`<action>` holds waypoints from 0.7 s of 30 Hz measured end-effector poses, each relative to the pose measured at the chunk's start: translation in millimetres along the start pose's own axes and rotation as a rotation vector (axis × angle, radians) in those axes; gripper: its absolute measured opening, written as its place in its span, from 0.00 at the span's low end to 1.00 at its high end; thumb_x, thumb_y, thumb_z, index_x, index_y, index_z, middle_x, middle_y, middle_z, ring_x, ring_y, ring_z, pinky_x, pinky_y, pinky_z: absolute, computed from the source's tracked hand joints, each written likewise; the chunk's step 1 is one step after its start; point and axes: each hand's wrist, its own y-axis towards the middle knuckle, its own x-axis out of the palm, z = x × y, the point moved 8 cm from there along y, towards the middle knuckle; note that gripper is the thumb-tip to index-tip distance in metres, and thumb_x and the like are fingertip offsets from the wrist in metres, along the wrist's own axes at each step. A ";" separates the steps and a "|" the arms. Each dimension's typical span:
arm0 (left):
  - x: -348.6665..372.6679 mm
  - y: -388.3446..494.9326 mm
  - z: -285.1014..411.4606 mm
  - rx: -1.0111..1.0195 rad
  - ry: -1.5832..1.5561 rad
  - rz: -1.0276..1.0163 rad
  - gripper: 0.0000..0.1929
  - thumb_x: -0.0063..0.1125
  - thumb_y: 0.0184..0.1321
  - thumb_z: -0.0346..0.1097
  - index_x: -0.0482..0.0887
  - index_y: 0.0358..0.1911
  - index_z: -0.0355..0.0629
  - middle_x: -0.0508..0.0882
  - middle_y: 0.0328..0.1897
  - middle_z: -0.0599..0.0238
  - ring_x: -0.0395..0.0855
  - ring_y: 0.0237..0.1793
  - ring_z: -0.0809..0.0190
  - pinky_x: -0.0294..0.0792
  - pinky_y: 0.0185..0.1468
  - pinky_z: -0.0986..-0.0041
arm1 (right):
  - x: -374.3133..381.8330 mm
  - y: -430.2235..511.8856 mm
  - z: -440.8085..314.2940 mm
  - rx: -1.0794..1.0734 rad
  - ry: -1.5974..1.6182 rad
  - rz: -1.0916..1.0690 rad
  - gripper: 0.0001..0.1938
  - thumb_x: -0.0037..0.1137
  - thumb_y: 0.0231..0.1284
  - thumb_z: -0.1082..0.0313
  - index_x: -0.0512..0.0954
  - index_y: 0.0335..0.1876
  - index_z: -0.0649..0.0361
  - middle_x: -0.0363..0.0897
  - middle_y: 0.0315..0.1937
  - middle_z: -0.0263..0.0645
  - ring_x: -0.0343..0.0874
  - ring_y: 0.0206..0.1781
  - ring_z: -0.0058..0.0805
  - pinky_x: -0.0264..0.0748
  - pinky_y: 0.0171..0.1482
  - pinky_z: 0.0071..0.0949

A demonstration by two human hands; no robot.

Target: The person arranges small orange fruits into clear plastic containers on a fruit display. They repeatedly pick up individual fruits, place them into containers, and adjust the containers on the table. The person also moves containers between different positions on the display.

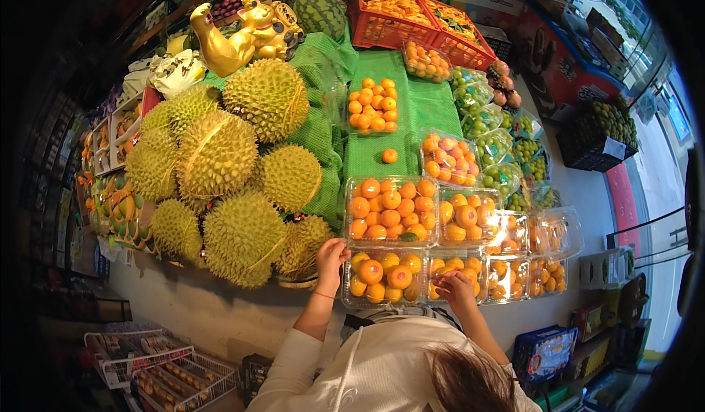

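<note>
My left hand (332, 255), fingers curled, is at the left edge of the clear plastic boxes; whether it grips an edge I cannot tell. Beside it are a front box of oranges (384, 277) and, behind that, a larger clear box of small oranges (391, 211) with a green leaf inside. My right hand (454, 288) is over another front box of oranges (470, 264), its fingers bent and hiding part of the lid; a firm hold is not visible. A single loose orange (389, 155) lies on the green cloth (363, 161), with a box of oranges (373, 106) farther back.
Large durians (242, 238) are piled to the left, below a golden cat figurine (237, 43). Red crates (385, 23) of orange fruit and watermelons (319, 12) stand at the back. Bagged green grapes (493, 142) line the right. A wire basket (184, 381) is at lower left.
</note>
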 end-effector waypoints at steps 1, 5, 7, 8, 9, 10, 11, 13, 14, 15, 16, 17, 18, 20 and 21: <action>0.6 0.1 0.3 -0.008 0.005 -0.018 0.06 0.52 0.63 0.31 0.80 0.39 0.37 0.78 0.34 0.64 0.78 0.32 0.67 0.75 0.40 0.72 | 0.2 -0.2 0.1 0.001 -0.003 0.002 0.03 0.49 0.63 0.72 0.73 0.33 0.55 0.79 0.35 0.35 0.82 0.40 0.28 0.79 0.39 0.25; 6.3 -2.2 4.9 0.013 -0.023 -0.054 0.05 0.52 0.63 0.30 0.80 0.37 0.36 0.78 0.32 0.65 0.77 0.31 0.67 0.74 0.39 0.72 | -1.1 -1.2 0.1 -0.006 -0.007 0.006 0.03 0.49 0.63 0.71 0.72 0.32 0.55 0.80 0.33 0.34 0.82 0.40 0.27 0.79 0.38 0.24; 7.4 -3.6 8.7 0.023 -0.039 -0.046 0.05 0.53 0.63 0.30 0.80 0.37 0.37 0.78 0.31 0.67 0.78 0.31 0.68 0.73 0.38 0.75 | 0.7 -1.6 -1.0 -0.025 -0.033 0.018 0.02 0.50 0.62 0.72 0.73 0.33 0.56 0.79 0.31 0.33 0.81 0.37 0.25 0.78 0.37 0.22; 8.1 -4.9 10.0 0.028 -0.049 -0.040 0.05 0.53 0.62 0.30 0.79 0.38 0.37 0.78 0.31 0.67 0.78 0.31 0.69 0.72 0.37 0.77 | 1.9 -1.8 -1.5 -0.035 -0.047 0.023 0.02 0.50 0.62 0.72 0.73 0.34 0.57 0.79 0.30 0.33 0.81 0.36 0.24 0.77 0.36 0.21; 9.8 -4.6 12.0 0.023 -0.067 -0.059 0.05 0.52 0.63 0.31 0.79 0.37 0.38 0.79 0.31 0.67 0.78 0.31 0.68 0.72 0.37 0.77 | 12.2 -1.0 -7.1 -0.111 -0.184 -0.025 0.01 0.51 0.62 0.73 0.74 0.34 0.58 0.79 0.29 0.32 0.80 0.35 0.22 0.77 0.35 0.20; 11.9 -6.1 12.3 0.019 -0.086 -0.075 0.05 0.52 0.63 0.31 0.78 0.37 0.38 0.79 0.31 0.67 0.79 0.32 0.68 0.72 0.38 0.76 | 23.5 -1.7 -11.2 -0.189 -0.322 -0.074 0.01 0.51 0.62 0.73 0.74 0.35 0.60 0.79 0.29 0.32 0.80 0.33 0.21 0.76 0.35 0.18; 14.4 -9.0 11.6 0.016 -0.107 -0.091 0.05 0.51 0.64 0.32 0.77 0.37 0.39 0.79 0.31 0.67 0.80 0.32 0.67 0.71 0.38 0.76 | 36.0 -2.7 -14.6 -0.267 -0.461 -0.125 0.02 0.52 0.61 0.73 0.75 0.36 0.61 0.78 0.28 0.32 0.79 0.32 0.19 0.75 0.34 0.17; 19.8 -11.5 16.2 0.031 -0.104 -0.159 0.06 0.48 0.65 0.33 0.76 0.36 0.40 0.81 0.32 0.64 0.82 0.34 0.65 0.72 0.39 0.75 | 94.0 -18.9 -34.5 -0.510 -0.848 -0.248 0.05 0.55 0.57 0.74 0.77 0.38 0.65 0.77 0.25 0.35 0.76 0.25 0.22 0.72 0.29 0.20; 18.5 -13.7 18.3 0.030 -0.137 -0.169 0.06 0.46 0.65 0.32 0.76 0.36 0.39 0.82 0.34 0.62 0.83 0.36 0.64 0.73 0.41 0.75 | 137.5 -37.5 -51.5 -0.639 -1.023 -0.328 0.07 0.57 0.55 0.74 0.77 0.38 0.64 0.77 0.28 0.38 0.77 0.29 0.27 0.73 0.31 0.24; 13.9 -12.1 14.4 0.033 -0.188 -0.199 0.05 0.49 0.63 0.32 0.76 0.38 0.39 0.83 0.39 0.58 0.83 0.38 0.61 0.74 0.42 0.72 | 181.0 -60.5 -66.9 -0.786 -1.191 -0.408 0.08 0.58 0.52 0.74 0.77 0.39 0.64 0.77 0.32 0.40 0.78 0.33 0.32 0.74 0.34 0.28; 14.6 -12.4 11.6 0.004 -0.202 -0.177 0.05 0.48 0.63 0.30 0.76 0.39 0.38 0.83 0.41 0.58 0.83 0.39 0.62 0.74 0.43 0.73 | 215.2 -78.6 -78.1 -1.031 -1.313 -0.453 0.09 0.59 0.50 0.74 0.77 0.38 0.63 0.76 0.36 0.41 0.76 0.40 0.38 0.73 0.40 0.33; 17.6 -10.0 10.2 0.015 -0.191 -0.208 0.06 0.47 0.63 0.28 0.76 0.40 0.38 0.83 0.42 0.59 0.83 0.40 0.63 0.74 0.44 0.75 | 244.1 -93.2 -82.7 -1.288 -1.419 -0.482 0.10 0.59 0.47 0.73 0.78 0.38 0.62 0.76 0.41 0.42 0.74 0.47 0.43 0.72 0.45 0.38; 16.9 -6.1 2.2 0.020 -0.261 -0.224 0.06 0.47 0.63 0.27 0.76 0.41 0.39 0.83 0.41 0.61 0.83 0.40 0.64 0.74 0.43 0.76 | 260.4 -83.6 -72.0 -1.291 -1.497 -0.520 0.14 0.59 0.43 0.73 0.80 0.40 0.56 0.74 0.49 0.41 0.67 0.59 0.46 0.65 0.59 0.48; 20.5 -2.7 -3.0 -0.036 -0.260 -0.186 0.07 0.52 0.62 0.28 0.77 0.43 0.36 0.81 0.37 0.65 0.80 0.35 0.68 0.73 0.42 0.78 | 292.6 -73.9 -61.1 -1.564 -1.704 -0.495 0.11 0.54 0.50 0.69 0.79 0.40 0.58 0.72 0.52 0.44 0.63 0.63 0.51 0.58 0.63 0.53; 18.1 0.8 -7.1 0.010 -0.304 -0.250 0.09 0.52 0.63 0.28 0.77 0.44 0.36 0.82 0.38 0.65 0.81 0.36 0.66 0.73 0.43 0.77 | 305.0 -68.4 -53.3 -1.703 -1.803 -0.471 0.10 0.52 0.53 0.66 0.79 0.40 0.60 0.71 0.54 0.46 0.61 0.65 0.53 0.54 0.66 0.56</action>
